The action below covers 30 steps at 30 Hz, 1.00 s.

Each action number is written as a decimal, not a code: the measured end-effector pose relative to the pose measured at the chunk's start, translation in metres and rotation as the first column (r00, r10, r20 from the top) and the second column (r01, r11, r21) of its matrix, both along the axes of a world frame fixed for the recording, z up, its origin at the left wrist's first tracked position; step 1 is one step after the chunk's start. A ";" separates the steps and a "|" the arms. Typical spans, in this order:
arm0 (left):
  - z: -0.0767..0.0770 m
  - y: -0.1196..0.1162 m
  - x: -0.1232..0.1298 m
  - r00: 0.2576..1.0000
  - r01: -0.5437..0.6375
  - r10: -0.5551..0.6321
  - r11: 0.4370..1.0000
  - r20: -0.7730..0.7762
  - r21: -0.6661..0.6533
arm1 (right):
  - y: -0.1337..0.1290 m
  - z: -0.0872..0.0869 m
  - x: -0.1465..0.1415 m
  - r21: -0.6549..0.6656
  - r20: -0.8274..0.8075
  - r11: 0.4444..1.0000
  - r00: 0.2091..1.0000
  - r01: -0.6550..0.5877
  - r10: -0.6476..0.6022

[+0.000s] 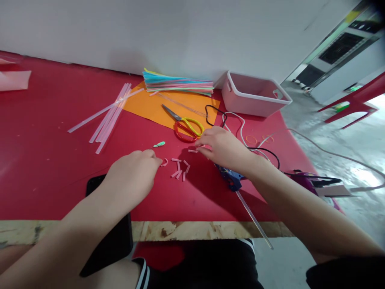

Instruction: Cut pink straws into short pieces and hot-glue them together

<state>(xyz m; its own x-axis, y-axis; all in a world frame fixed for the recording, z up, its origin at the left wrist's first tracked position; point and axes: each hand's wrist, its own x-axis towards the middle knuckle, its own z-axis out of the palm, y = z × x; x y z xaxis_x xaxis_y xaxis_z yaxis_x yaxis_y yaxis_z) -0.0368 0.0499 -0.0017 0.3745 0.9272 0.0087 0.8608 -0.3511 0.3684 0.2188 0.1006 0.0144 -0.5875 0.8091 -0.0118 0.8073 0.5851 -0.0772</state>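
My left hand [135, 170] is closed over the red table top, its fingertips at a small curved pink piece [164, 162]. What it pinches is hidden. Just beyond its knuckles lies a small green fuzzy twist [159, 144]. My right hand [224, 146] reaches down by the scissors [188, 129], thumb and finger drawn together around a bit of pink pipe cleaner [201, 146]. Several short pink pipe cleaner pieces [178, 165] lie scattered between both hands. Under my right wrist rests a blue glue gun [230, 176], a clear glue stick [254, 218] jutting from it past the table edge.
Long pipe cleaners [177, 83] are bundled on an orange sheet [141, 105]. Translucent sticks [111, 114] lie at left. A pink bin [246, 100] stands by the wall. Cables [240, 120] and rubber bands [251, 139] are at right. A black phone [117, 241] overhangs the front edge.
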 end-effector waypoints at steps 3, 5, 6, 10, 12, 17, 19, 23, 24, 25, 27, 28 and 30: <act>0.004 -0.002 0.001 0.997 0.008 -0.006 1.000 -0.077 0.024 | 0.005 0.001 -0.014 -0.054 0.120 0.998 0.992 -0.019 0.026; 0.008 -0.003 0.004 0.997 0.006 -0.002 0.998 -0.071 0.059 | 0.006 -0.001 -0.023 -0.073 0.151 0.997 0.988 -0.006 0.017; 0.009 -0.003 0.006 0.998 0.008 -0.003 0.997 -0.068 0.073 | 0.007 -0.003 -0.026 -0.077 0.155 0.997 0.988 0.007 0.005; 0.015 -0.004 0.015 0.999 -0.001 0.005 0.996 -0.042 0.087 | 0.010 -0.008 -0.034 -0.097 0.124 0.995 0.992 0.038 -0.026; 0.016 -0.005 0.020 0.996 -0.041 0.040 0.999 0.074 0.018 | 0.009 -0.007 -0.034 -0.102 0.087 0.994 0.996 0.036 -0.027; 0.007 -0.015 0.039 0.784 -0.042 0.310 0.891 0.538 -0.451 | -0.010 0.000 -0.028 -0.314 -0.480 0.946 0.847 0.078 -0.229; 0.002 -0.019 0.047 0.654 -0.021 0.414 0.846 0.633 -0.532 | -0.021 0.002 -0.026 -0.445 -0.694 0.895 0.633 -0.004 -0.342; 0.001 -0.023 0.054 0.401 0.097 0.540 0.779 0.740 -0.620 | -0.036 0.000 -0.026 -0.533 -0.793 0.837 0.417 -0.122 -0.444; 0.003 -0.024 0.054 0.345 0.126 0.575 0.755 0.742 -0.643 | -0.039 0.000 -0.025 -0.545 -0.799 0.827 0.384 -0.138 -0.462; 0.004 -0.024 0.055 0.296 0.149 0.616 0.725 0.730 -0.672 | -0.040 0.000 -0.025 -0.554 -0.803 0.820 0.356 -0.147 -0.478; 0.008 -0.024 0.056 0.210 0.178 0.701 0.658 0.682 -0.731 | -0.043 0.000 -0.023 -0.561 -0.806 0.816 0.317 -0.141 -0.499; 0.009 -0.024 0.056 0.178 0.184 0.731 0.633 0.658 -0.752 | -0.045 0.000 -0.022 -0.562 -0.805 0.817 0.311 -0.129 -0.505; 0.010 -0.024 0.057 0.142 0.184 0.754 0.616 0.641 -0.765 | -0.048 0.001 -0.020 -0.561 -0.800 0.822 0.319 -0.098 -0.509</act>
